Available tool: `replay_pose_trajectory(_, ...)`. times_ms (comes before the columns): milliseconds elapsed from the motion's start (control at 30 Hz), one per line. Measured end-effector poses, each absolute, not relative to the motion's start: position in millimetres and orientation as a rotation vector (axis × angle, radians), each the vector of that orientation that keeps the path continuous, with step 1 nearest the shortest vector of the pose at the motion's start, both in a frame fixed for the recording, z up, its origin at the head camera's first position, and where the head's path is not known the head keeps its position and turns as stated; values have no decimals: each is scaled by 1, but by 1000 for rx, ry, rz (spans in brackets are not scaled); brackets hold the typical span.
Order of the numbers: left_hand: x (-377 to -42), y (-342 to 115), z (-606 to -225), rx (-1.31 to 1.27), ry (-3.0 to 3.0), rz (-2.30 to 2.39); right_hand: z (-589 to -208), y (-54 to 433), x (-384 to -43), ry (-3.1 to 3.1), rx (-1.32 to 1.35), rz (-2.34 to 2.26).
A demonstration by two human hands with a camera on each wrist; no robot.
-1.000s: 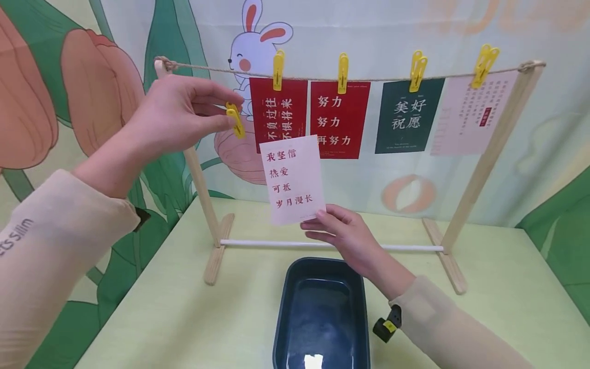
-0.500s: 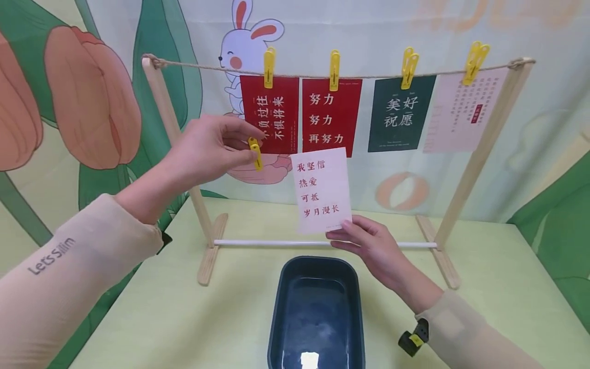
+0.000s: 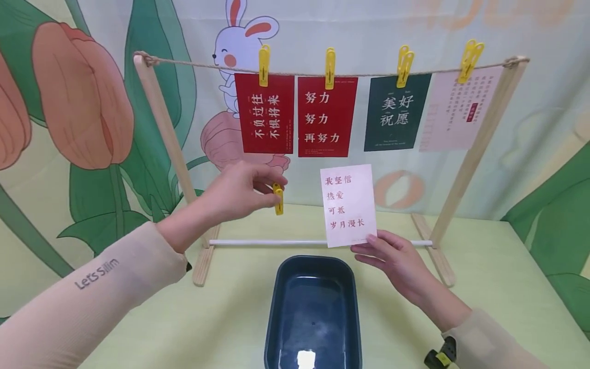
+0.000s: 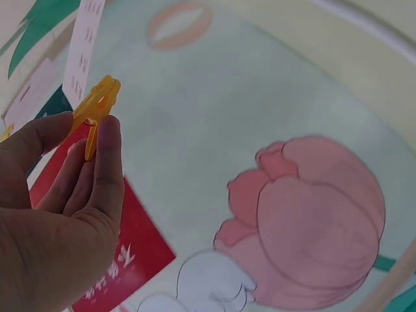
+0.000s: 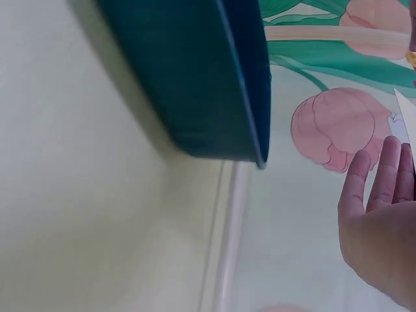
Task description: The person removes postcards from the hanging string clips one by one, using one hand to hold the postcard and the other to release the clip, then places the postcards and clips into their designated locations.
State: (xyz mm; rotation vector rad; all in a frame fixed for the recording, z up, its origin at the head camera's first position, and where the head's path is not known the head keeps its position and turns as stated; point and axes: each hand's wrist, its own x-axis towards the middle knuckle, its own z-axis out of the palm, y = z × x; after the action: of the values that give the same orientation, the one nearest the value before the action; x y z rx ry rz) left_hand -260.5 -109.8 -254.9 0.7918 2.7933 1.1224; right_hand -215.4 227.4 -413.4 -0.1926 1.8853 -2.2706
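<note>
Between thumb and fingers my left hand [image 3: 241, 189] pinches a yellow clothespin [image 3: 278, 199], held in the air left of the white card. The left wrist view shows the clothespin [image 4: 97, 114] from the side, gripped at its handle end. My right hand [image 3: 396, 259] holds a white card [image 3: 349, 205] with red Chinese writing by its lower right corner, upright below the rope. In the right wrist view only the card's edge [image 5: 407, 117] shows beside the right hand's fingers [image 5: 387, 175].
A rope [image 3: 203, 65] spans a wooden stand [image 3: 163, 123]. From it hang two red cards [image 3: 265, 115], a dark green card [image 3: 396, 113] and a pale pink card [image 3: 456, 113], each under yellow clothespins. A dark blue tray [image 3: 272, 318] stands on the light green table [image 3: 221, 318].
My left hand has come down and right from near the rope with the clothespin. The right hand has carried the white card to the right and slightly lower.
</note>
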Motion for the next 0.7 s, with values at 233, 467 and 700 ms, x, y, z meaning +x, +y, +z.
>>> replay_pose_trajectory(233, -252, -91, -293, 769, 2723, 996, -424, 249, -201, 1894, -150, -2261)
replay_pose_trajectory(467, -242, -75, -331, 792, 2661, 965, -437, 267, -187, 1898, -75, -2225)
replay_pose_trajectory(700, -233, -62, -362, 896, 2625, 921, -453, 285, -174, 1912, -2, -2173)
